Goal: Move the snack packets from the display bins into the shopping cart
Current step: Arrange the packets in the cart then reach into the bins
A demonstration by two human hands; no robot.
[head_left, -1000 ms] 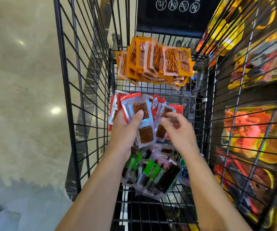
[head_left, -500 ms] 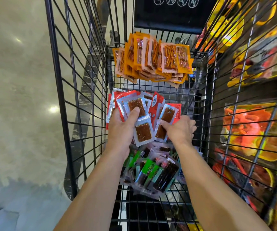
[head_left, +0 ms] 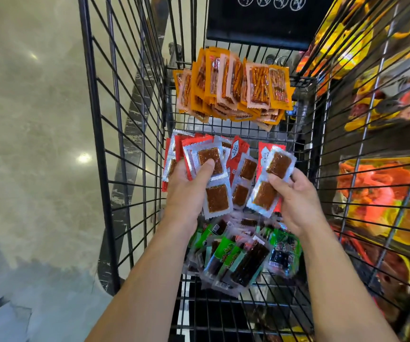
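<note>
Both my hands are inside the black wire shopping cart [head_left: 130,154]. My left hand [head_left: 186,191] grips a fanned bunch of red and silver snack packets [head_left: 210,159], thumb pressed on the top one. My right hand [head_left: 295,196] pinches a separate pair of the same packets [head_left: 270,178], held a little to the right of the bunch. Below the hands, green and clear snack packets [head_left: 236,255] lie piled on the cart floor. A stack of orange snack packets [head_left: 233,87] rests at the far end of the cart.
Display bins with yellow and orange snack bags [head_left: 381,193] stand behind the cart's right wall. A black sign panel [head_left: 260,18] hangs at the cart's far end. Polished stone floor [head_left: 26,144] lies to the left.
My right hand has pulled a pair of red and silver packets away from the bunch to the right. The left hand keeps its hold on the bunch.
</note>
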